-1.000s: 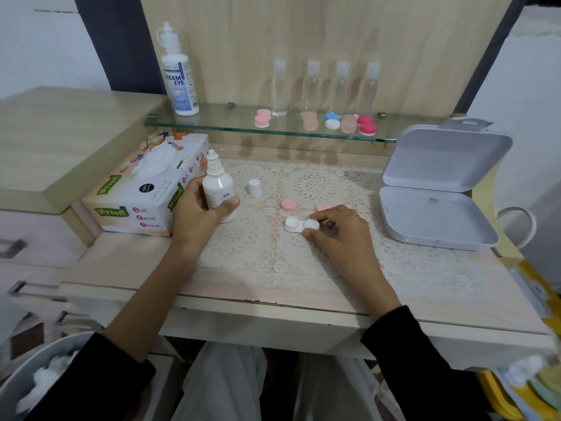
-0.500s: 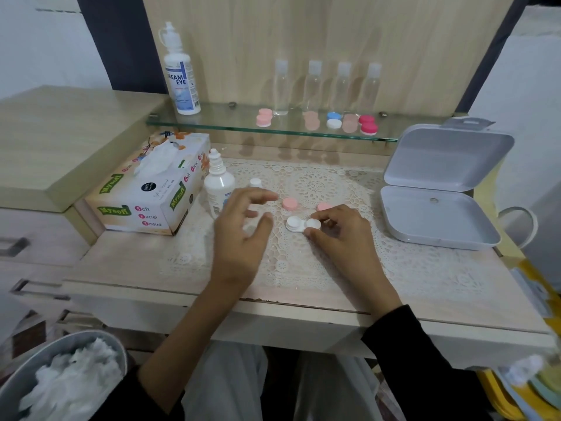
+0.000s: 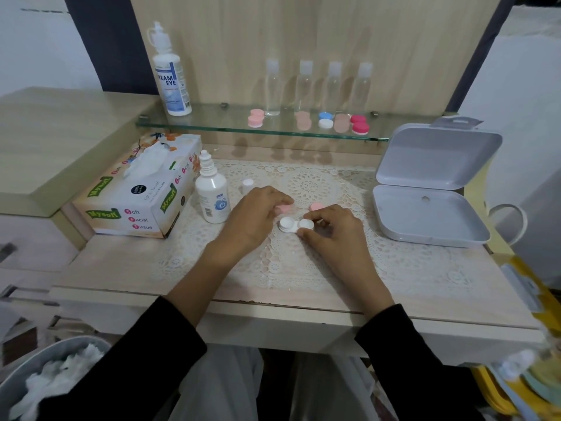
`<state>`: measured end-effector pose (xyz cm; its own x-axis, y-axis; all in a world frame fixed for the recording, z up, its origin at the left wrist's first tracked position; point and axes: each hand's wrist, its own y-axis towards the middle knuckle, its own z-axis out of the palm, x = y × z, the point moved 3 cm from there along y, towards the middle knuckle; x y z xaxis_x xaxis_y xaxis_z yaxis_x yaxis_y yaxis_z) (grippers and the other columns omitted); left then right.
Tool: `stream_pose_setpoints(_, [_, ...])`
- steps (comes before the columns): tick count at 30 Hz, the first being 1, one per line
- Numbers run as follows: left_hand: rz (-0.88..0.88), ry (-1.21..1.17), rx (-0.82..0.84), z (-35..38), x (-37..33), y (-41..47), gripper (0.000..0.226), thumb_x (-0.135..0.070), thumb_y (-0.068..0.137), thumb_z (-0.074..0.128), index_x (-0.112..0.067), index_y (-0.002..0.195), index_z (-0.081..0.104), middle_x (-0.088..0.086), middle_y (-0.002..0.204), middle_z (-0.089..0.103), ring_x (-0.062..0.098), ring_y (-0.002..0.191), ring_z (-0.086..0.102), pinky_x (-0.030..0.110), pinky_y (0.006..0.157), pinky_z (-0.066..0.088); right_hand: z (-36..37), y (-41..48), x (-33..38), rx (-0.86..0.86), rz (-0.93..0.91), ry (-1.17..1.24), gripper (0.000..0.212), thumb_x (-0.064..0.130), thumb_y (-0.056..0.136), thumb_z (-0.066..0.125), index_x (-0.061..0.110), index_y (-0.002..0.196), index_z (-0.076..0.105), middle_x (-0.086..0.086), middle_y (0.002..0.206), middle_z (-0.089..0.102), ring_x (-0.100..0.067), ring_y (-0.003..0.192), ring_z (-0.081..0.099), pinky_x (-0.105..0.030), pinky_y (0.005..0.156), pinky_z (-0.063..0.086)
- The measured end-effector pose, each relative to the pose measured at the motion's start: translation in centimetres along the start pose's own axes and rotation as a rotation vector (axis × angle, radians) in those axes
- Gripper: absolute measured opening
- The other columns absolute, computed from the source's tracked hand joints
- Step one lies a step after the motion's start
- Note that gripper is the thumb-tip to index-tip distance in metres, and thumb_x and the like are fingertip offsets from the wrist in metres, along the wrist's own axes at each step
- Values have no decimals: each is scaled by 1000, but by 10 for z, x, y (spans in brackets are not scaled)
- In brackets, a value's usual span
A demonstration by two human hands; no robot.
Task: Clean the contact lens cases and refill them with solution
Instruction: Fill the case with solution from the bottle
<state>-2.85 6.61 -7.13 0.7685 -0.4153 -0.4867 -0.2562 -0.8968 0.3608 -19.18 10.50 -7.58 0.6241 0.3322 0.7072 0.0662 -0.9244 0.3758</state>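
Tagger: Left hand (image 3: 258,214) moved right since half a second ago, out of mid-air near the small solution bottle (image 3: 212,197) and down onto a pink cap (image 3: 286,208).
Checker: Surface first?
Tagger: Pale wood desk (image 3: 121,268) with a lace mat (image 3: 318,183), wood panel behind, glass shelf (image 3: 212,124) above. The shelf carries a large solution bottle (image 3: 171,77), four clear bottles (image 3: 305,86) and several closed lens cases (image 3: 326,120). Tissue box (image 3: 136,196) on the left, open grey box (image 3: 431,208) on the right, bin of crumpled tissues (image 3: 45,381) bottom left.
Checker: Hands?
Tagger: Left fingers curled over the pink cap, pinching it on the mat. Right hand (image 3: 337,235) narrow, thumb and fingers pinching the right well of the white lens case (image 3: 287,224), same spot as before.
Checker: Case position?
Tagger: Flat on the mat between both hands, both wells uncapped. Second pink cap (image 3: 315,206) just behind the right fingers; contact, cannot tell. Small bottle upright and uncapped, its white cap (image 3: 248,185) beside it.
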Motion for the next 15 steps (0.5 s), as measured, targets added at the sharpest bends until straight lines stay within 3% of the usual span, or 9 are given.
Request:
stream_pose_setpoints(2, [-3,-27,-23,-1,0,-3,35,5,90,53,-14,116,66,4,115,63,14,103,58,19,84,40,0,0,0,-1,2,8,17,21,80,75,15,96,73,7,92,60,-16,96,52,-15,75,34])
stream_pose_setpoints(5, [-7,-142,-38,-5,-3,-10,26,-7,94,53,-14,116,66,4,112,63,15,105,57,24,90,44,0,-1,0,-4,-2,11,18,20,80,75,13,96,73,5,92,61,-18,96,53,-23,77,37])
stream_pose_setpoints(10, [51,-256,2,-12,-9,-25,27,-10,95,52,-14,120,64,1,114,61,11,107,55,24,95,42,-1,-1,1,-3,-10,-1,20,20,80,76,12,98,73,4,94,61,-18,97,53,-14,75,35])
stream_pose_setpoints(15, [72,-255,63,-9,-10,-32,29,-10,94,55,-16,121,63,1,115,59,12,110,52,21,97,40,-1,-1,1,-1,-14,-8,21,21,81,76,12,100,73,2,94,62,-19,96,54,-17,76,36])
